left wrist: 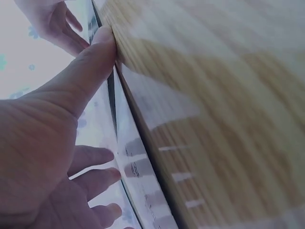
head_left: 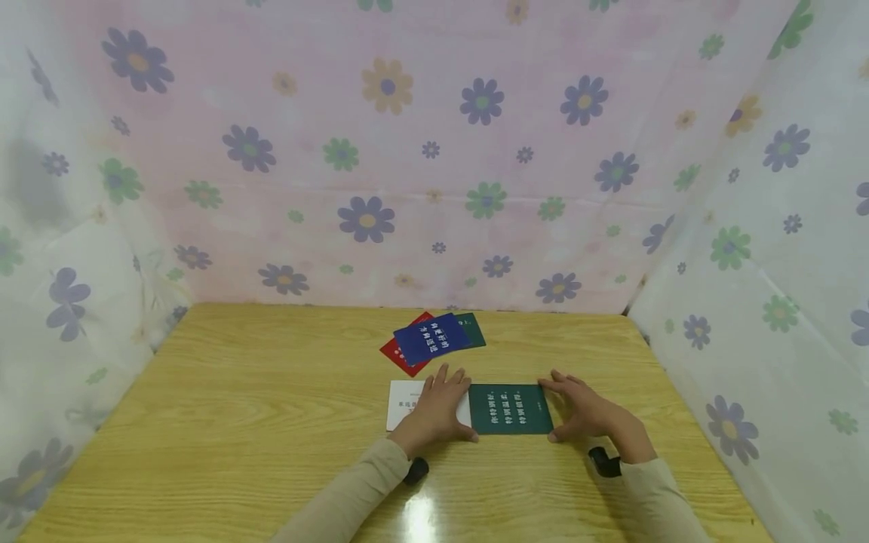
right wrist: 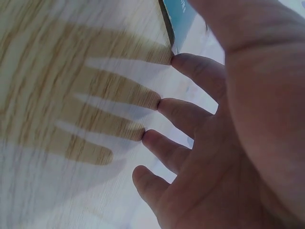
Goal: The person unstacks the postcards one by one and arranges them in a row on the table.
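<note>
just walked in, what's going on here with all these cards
A person's left hand is spread over part of a white rectangular printed card, which lies beside a dark green rectangular printed card on a light wooden table. The right hand is at the green card's right end. Farther back, a blue printed card overlaps a red card and a second green card, untouched by either hand.

By the desk's (head_left: 237, 392) far edge, one red card (head_left: 394, 351), one blue card (head_left: 434, 339), one green card (head_left: 477, 330). Nearer its front edge, one white panel (head_left: 403, 400), one green panel (head_left: 511, 409), join unclear; one left hand (head_left: 443, 409), one right hand (head_left: 586, 409), two sleeves (head_left: 346, 490).
</note>
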### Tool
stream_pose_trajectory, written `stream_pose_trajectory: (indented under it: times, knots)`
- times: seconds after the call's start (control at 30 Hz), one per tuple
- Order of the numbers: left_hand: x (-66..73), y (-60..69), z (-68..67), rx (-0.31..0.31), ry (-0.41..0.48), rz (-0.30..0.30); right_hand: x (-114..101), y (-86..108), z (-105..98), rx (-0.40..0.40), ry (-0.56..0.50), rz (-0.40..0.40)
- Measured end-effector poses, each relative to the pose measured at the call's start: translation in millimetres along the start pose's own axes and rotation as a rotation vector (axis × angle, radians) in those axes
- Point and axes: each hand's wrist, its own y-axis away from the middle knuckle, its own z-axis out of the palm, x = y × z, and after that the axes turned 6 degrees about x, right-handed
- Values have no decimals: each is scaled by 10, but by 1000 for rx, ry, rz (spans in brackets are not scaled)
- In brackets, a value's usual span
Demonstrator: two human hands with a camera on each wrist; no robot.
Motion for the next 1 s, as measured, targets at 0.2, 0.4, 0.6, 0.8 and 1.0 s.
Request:
stream_pose_trajectory:
  times: [0.2, 0.4, 0.6, 0.8, 1.0]
  knots:
    - [14, 29, 24, 16, -40, -4, -42, 48, 27, 36, 35, 7]
    - [-51, 97, -8, -3, -50, 35, -181, 124, 84, 115, 101, -19]
    - [-182, 171, -104, -4, -57, 108, -292, 197, 162, 139, 109, -60]
    - [-319, 245, -217, -58, -10, 173, -355, 215, 212, 171, 55, -122]
    - [-414, 297, -310, -62, 95, 238, -393, 125, 285, 212, -54, -176]
